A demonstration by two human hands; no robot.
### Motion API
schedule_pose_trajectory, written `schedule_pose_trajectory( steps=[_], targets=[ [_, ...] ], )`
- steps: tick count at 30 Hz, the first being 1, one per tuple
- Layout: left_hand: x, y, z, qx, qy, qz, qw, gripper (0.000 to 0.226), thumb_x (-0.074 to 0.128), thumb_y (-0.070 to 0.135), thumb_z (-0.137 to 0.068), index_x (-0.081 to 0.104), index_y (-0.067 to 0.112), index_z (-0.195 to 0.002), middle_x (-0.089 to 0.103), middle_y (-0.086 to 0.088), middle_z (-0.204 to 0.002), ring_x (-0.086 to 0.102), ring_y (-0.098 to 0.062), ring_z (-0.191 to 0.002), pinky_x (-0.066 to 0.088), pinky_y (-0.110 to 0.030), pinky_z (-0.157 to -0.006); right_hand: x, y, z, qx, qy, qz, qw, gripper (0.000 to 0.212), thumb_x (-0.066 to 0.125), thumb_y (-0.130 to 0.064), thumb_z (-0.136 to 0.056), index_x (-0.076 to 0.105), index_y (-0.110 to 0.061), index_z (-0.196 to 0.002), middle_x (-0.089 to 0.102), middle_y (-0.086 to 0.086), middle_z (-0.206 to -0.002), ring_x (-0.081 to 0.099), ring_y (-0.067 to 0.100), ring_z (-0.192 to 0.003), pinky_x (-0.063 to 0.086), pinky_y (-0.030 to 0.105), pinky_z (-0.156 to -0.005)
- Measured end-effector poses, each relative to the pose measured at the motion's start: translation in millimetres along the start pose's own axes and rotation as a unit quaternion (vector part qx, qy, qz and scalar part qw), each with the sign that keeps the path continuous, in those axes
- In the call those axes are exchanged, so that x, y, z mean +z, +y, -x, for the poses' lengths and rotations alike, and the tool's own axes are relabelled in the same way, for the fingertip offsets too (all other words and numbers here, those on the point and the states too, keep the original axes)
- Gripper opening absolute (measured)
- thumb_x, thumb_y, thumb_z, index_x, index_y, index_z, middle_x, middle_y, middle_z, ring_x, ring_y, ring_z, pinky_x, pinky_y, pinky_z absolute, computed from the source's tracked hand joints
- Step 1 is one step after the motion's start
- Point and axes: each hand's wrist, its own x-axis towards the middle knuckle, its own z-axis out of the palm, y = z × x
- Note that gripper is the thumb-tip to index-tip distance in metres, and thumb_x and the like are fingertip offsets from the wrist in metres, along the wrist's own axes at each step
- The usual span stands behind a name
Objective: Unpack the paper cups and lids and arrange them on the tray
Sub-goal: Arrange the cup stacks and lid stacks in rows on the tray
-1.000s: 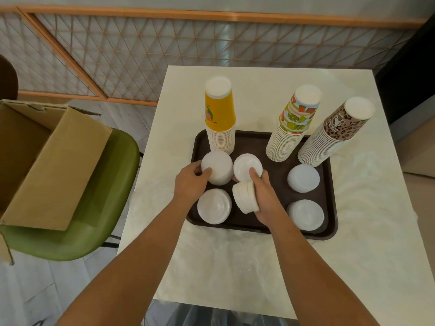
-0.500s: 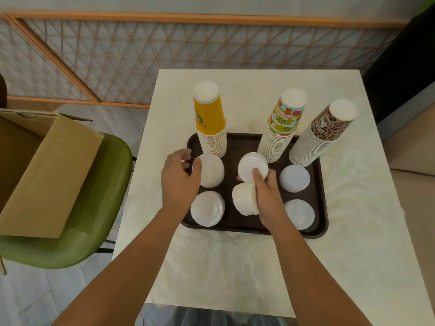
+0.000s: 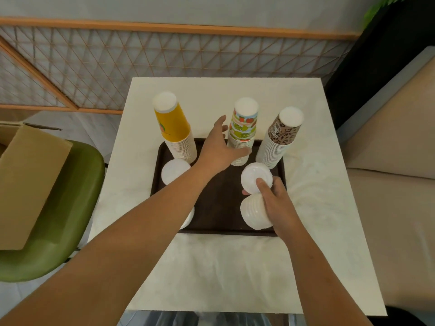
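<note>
A dark brown tray (image 3: 219, 208) lies on the white table. Three upturned stacks of paper cups stand along its far edge: a yellow stack (image 3: 174, 128), a fruit-patterned stack (image 3: 243, 125) and a leopard-print stack (image 3: 282, 132). My left hand (image 3: 221, 147) is spread beside the fruit-patterned stack, thumb at its base. My right hand (image 3: 275, 201) grips a tilted stack of white lids (image 3: 255, 212) at the tray's right, index finger on another lid stack (image 3: 255, 175). Two more lid stacks sit at the left: one (image 3: 175, 171) in full view, the other (image 3: 189, 218) mostly under my left forearm.
An open cardboard box (image 3: 28, 184) rests on a green chair (image 3: 70, 220) left of the table. A lattice screen (image 3: 164, 60) stands behind the table. A beige sofa (image 3: 388, 184) lies to the right. Bare tabletop (image 3: 223, 267) stretches in front of the tray.
My left hand let go of the left lid stack and reached forward to the fruit-patterned cups. My right hand carried its lids to the tray's right side, covering the stacks there.
</note>
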Motion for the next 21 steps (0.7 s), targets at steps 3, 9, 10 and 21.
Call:
schedule_pose_trajectory(
  steps=[3, 9, 10, 21],
  targets=[
    [13.7, -3.2, -12.0, 0.015, 0.010, 0.020, 1.000, 0.099, 0.095, 0.028, -0.074, 0.037, 0.022, -0.154, 0.058, 0.004, -0.146, 0.057, -0.014, -0.132, 0.049, -0.037, -0.112, -6.7, 4.6, -3.7, 0.010, -0.007, 0.004, 1.000, 0.071, 0.053, -0.082, -0.071, 0.045, -0.046, -0.132, 0.067, 0.001, -0.129, 0.060, 0.024, -0.121, 0.051, 0.053, -0.100],
    [21.8, -8.4, -16.7, 0.048, 0.080, -0.001, 0.996, 0.073, 0.091, 0.022, -0.076, 0.054, 0.018, -0.139, 0.067, 0.005, -0.130, 0.062, -0.007, -0.113, 0.051, -0.021, -0.095, -10.9, 4.1, -12.9, 0.022, -0.024, 0.006, 0.999, 0.070, 0.052, -0.083, -0.068, 0.046, -0.046, -0.127, 0.068, 0.002, -0.127, 0.061, 0.025, -0.118, 0.052, 0.054, -0.100],
    [20.9, -9.5, -16.6, 0.048, 0.091, -0.006, 0.995, 0.071, 0.091, 0.022, -0.075, 0.056, 0.019, -0.137, 0.067, 0.007, -0.128, 0.062, -0.007, -0.112, 0.052, -0.024, -0.096, -10.9, 4.5, -15.0, 0.023, -0.025, 0.013, 0.999, 0.070, 0.052, -0.083, -0.068, 0.045, -0.047, -0.127, 0.068, 0.002, -0.127, 0.062, 0.025, -0.118, 0.052, 0.055, -0.100],
    [8.0, -17.6, -10.9, -0.001, 0.137, -0.029, 0.990, 0.077, 0.091, 0.029, -0.078, 0.051, 0.022, -0.143, 0.065, 0.004, -0.138, 0.064, -0.017, -0.125, 0.055, -0.040, -0.106, -4.6, -14.7, -18.0, 0.014, -0.036, 0.056, 0.998, 0.051, 0.053, -0.058, -0.100, 0.039, -0.039, -0.145, 0.058, -0.002, -0.131, 0.056, 0.023, -0.117, 0.049, 0.048, -0.096]
  ],
)
